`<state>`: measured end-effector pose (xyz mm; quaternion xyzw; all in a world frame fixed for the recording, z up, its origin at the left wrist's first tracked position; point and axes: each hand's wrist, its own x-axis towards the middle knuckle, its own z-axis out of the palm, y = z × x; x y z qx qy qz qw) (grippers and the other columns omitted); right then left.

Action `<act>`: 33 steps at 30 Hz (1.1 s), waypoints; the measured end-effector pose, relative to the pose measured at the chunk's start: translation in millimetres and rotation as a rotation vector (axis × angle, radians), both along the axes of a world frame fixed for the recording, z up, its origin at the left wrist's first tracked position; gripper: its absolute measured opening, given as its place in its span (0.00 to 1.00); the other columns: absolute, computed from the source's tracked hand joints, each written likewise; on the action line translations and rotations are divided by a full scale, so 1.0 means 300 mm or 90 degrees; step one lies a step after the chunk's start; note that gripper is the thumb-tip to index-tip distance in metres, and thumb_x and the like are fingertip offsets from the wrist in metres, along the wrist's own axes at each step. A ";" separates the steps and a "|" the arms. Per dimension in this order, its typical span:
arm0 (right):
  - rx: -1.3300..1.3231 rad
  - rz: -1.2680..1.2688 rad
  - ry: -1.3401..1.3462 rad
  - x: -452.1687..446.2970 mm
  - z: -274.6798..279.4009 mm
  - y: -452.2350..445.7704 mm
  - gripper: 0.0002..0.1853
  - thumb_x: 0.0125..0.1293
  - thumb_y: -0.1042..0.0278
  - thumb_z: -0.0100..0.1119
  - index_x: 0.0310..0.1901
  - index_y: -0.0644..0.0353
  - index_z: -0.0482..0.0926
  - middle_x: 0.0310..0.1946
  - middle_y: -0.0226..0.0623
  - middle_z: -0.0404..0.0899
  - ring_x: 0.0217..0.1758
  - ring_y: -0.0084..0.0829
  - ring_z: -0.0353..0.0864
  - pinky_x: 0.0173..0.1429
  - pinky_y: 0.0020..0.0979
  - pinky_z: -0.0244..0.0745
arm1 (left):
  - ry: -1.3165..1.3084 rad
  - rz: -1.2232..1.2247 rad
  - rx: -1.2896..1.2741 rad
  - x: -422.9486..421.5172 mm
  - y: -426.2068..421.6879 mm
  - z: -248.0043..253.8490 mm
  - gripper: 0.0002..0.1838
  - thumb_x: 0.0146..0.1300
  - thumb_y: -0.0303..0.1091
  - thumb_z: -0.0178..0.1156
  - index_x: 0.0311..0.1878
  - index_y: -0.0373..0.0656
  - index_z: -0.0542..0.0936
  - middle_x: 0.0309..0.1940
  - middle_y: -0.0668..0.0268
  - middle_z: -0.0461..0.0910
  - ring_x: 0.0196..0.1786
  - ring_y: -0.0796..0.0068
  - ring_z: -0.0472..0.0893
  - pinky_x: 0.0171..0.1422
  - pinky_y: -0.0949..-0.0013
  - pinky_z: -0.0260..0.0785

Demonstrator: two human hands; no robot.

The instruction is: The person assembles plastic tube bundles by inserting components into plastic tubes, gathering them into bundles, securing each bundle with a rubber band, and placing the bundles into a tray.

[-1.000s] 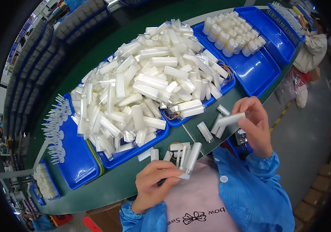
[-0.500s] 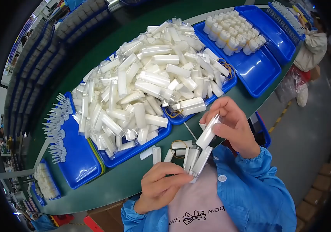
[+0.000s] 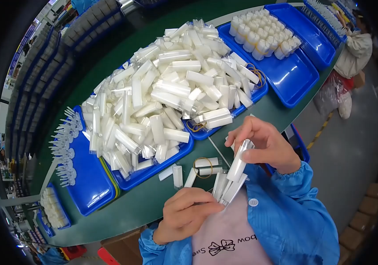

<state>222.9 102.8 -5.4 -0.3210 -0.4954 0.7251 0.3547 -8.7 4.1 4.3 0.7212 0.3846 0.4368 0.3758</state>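
My left hand [image 3: 190,213] pinches the lower ends of a few white pieces in clear plastic sleeves [image 3: 231,189], fanned out above the fingertips. Between the thumb and fingers of my right hand [image 3: 266,145] is another sleeved white piece [image 3: 237,167], tilted, its lower end against the fanned ones. On the green table just beyond my hands lie several loose white pieces [image 3: 177,176] and a tan rubber band [image 3: 203,168]. A large heap of similar sleeved pieces [image 3: 153,97] fills the blue trays [image 3: 153,173] in front of me.
A blue tray [image 3: 293,84] at the right bears banded white bundles [image 3: 262,35]. More rubber bands [image 3: 256,75] lie at the heap's edge. Clear spiky parts [image 3: 65,145] line a blue tray [image 3: 89,185] at the left. A person in a light sleeve [image 3: 357,51] is at the far right.
My right hand has brought its sleeved piece slightly down onto the fanned ones. My left hand has barely moved. Another loose white piece now shows beside the rubber band.
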 end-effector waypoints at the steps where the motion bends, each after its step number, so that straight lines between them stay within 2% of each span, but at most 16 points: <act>1: 0.040 0.048 0.007 0.007 -0.007 0.002 0.12 0.55 0.73 0.65 0.39 0.59 0.72 0.37 0.34 0.78 0.54 0.30 0.74 0.60 0.33 0.64 | 0.015 0.002 0.016 0.005 0.002 -0.003 0.16 0.36 0.16 0.63 0.32 0.42 0.86 0.31 0.64 0.80 0.32 0.67 0.78 0.36 0.69 0.69; 2: 0.079 0.096 0.014 0.010 -0.014 0.002 0.11 0.57 0.75 0.64 0.40 0.60 0.73 0.41 0.35 0.76 0.54 0.28 0.74 0.60 0.31 0.64 | 0.030 0.003 0.032 0.008 0.002 -0.005 0.16 0.36 0.16 0.63 0.32 0.42 0.86 0.31 0.64 0.80 0.32 0.67 0.78 0.36 0.69 0.69; 6: 0.064 0.052 0.014 -0.022 -0.028 -0.034 0.12 0.56 0.75 0.65 0.40 0.60 0.73 0.41 0.35 0.75 0.55 0.29 0.74 0.60 0.31 0.65 | 0.055 0.033 0.071 0.019 -0.010 -0.009 0.14 0.39 0.18 0.65 0.34 0.41 0.85 0.31 0.63 0.80 0.32 0.68 0.78 0.38 0.69 0.70; 8: 0.089 0.051 0.001 -0.054 -0.020 -0.072 0.12 0.57 0.74 0.64 0.41 0.61 0.73 0.44 0.37 0.74 0.55 0.29 0.73 0.60 0.31 0.65 | 0.013 0.219 0.034 0.054 -0.028 -0.009 0.13 0.43 0.20 0.67 0.35 0.40 0.83 0.31 0.62 0.80 0.33 0.68 0.79 0.39 0.69 0.71; 11: 0.168 0.018 -0.007 -0.063 -0.027 -0.092 0.13 0.59 0.73 0.64 0.45 0.62 0.73 0.45 0.39 0.75 0.55 0.28 0.73 0.60 0.32 0.66 | 0.018 0.283 0.027 0.065 -0.021 0.005 0.11 0.47 0.21 0.66 0.36 0.40 0.82 0.32 0.61 0.80 0.36 0.68 0.79 0.41 0.69 0.71; 15: 0.159 0.021 -0.013 -0.044 -0.010 -0.076 0.14 0.59 0.72 0.64 0.46 0.61 0.74 0.45 0.39 0.75 0.55 0.31 0.73 0.59 0.34 0.67 | 0.083 0.147 -0.051 0.017 -0.015 -0.015 0.09 0.48 0.21 0.66 0.35 0.38 0.81 0.34 0.60 0.79 0.39 0.68 0.78 0.45 0.67 0.71; 17: 0.401 -0.045 -0.206 -0.029 0.008 -0.041 0.14 0.57 0.71 0.64 0.46 0.61 0.76 0.44 0.40 0.76 0.54 0.37 0.74 0.59 0.37 0.68 | 0.105 0.219 -0.003 0.010 -0.016 -0.034 0.12 0.46 0.22 0.69 0.37 0.39 0.82 0.34 0.60 0.81 0.37 0.64 0.80 0.41 0.68 0.72; 18: 0.440 -0.138 -0.252 -0.032 -0.010 -0.037 0.14 0.54 0.67 0.67 0.41 0.59 0.78 0.41 0.38 0.76 0.52 0.40 0.74 0.58 0.40 0.66 | 0.104 0.219 -0.002 0.001 -0.019 -0.042 0.12 0.46 0.22 0.69 0.37 0.39 0.82 0.34 0.60 0.81 0.37 0.64 0.80 0.41 0.68 0.72; 19: 0.441 -0.138 -0.253 -0.020 -0.021 -0.033 0.14 0.54 0.67 0.67 0.41 0.59 0.78 0.41 0.38 0.76 0.52 0.40 0.74 0.58 0.40 0.66 | 0.092 0.261 -0.001 -0.010 -0.025 -0.049 0.11 0.47 0.21 0.68 0.37 0.39 0.82 0.34 0.60 0.80 0.37 0.64 0.79 0.41 0.68 0.71; 21: 0.682 -0.131 -0.601 0.011 -0.042 -0.027 0.16 0.49 0.62 0.69 0.38 0.58 0.79 0.38 0.36 0.74 0.49 0.37 0.73 0.57 0.42 0.62 | 0.081 0.304 0.001 -0.024 -0.032 -0.051 0.10 0.48 0.21 0.67 0.36 0.39 0.82 0.33 0.61 0.80 0.37 0.64 0.78 0.42 0.67 0.70; 22: 0.678 -0.149 -0.667 0.001 -0.055 -0.038 0.16 0.45 0.59 0.70 0.35 0.56 0.79 0.35 0.32 0.72 0.46 0.35 0.71 0.56 0.43 0.59 | 0.083 0.329 0.005 -0.027 -0.035 -0.048 0.10 0.48 0.20 0.67 0.36 0.39 0.82 0.33 0.61 0.80 0.36 0.65 0.78 0.42 0.68 0.69; 23: 0.677 -0.149 -0.666 -0.008 -0.072 -0.047 0.16 0.45 0.59 0.70 0.35 0.56 0.79 0.35 0.32 0.72 0.46 0.35 0.71 0.56 0.43 0.59 | 0.086 0.353 0.009 -0.029 -0.038 -0.046 0.09 0.48 0.19 0.66 0.35 0.39 0.82 0.32 0.62 0.79 0.36 0.65 0.77 0.42 0.68 0.68; 25: 0.671 -0.101 -0.794 -0.026 -0.104 -0.061 0.17 0.45 0.60 0.71 0.36 0.55 0.79 0.34 0.30 0.72 0.46 0.36 0.71 0.57 0.44 0.60 | 0.081 0.352 0.001 -0.033 -0.046 -0.048 0.08 0.50 0.20 0.64 0.35 0.38 0.81 0.33 0.62 0.78 0.37 0.67 0.76 0.44 0.70 0.67; 30: 0.704 -0.132 -0.696 -0.038 -0.124 -0.071 0.14 0.50 0.65 0.67 0.39 0.55 0.79 0.34 0.29 0.73 0.46 0.35 0.72 0.58 0.46 0.59 | 0.098 0.349 -0.003 -0.032 -0.058 -0.035 0.08 0.50 0.19 0.63 0.35 0.38 0.81 0.33 0.61 0.77 0.37 0.68 0.75 0.44 0.70 0.67; 32: 0.705 -0.150 -0.638 -0.024 -0.111 -0.062 0.14 0.52 0.67 0.66 0.41 0.57 0.79 0.34 0.30 0.74 0.45 0.36 0.72 0.59 0.47 0.58 | 0.108 0.310 0.018 -0.031 -0.064 -0.027 0.11 0.44 0.18 0.64 0.33 0.40 0.82 0.31 0.61 0.78 0.35 0.66 0.76 0.42 0.67 0.69; 33: 0.666 -0.146 -0.591 -0.011 -0.084 -0.055 0.13 0.55 0.69 0.64 0.43 0.58 0.78 0.33 0.32 0.75 0.41 0.34 0.73 0.56 0.43 0.62 | 0.109 0.310 0.018 -0.028 -0.065 -0.027 0.11 0.44 0.18 0.64 0.33 0.40 0.82 0.31 0.61 0.78 0.35 0.66 0.76 0.42 0.67 0.69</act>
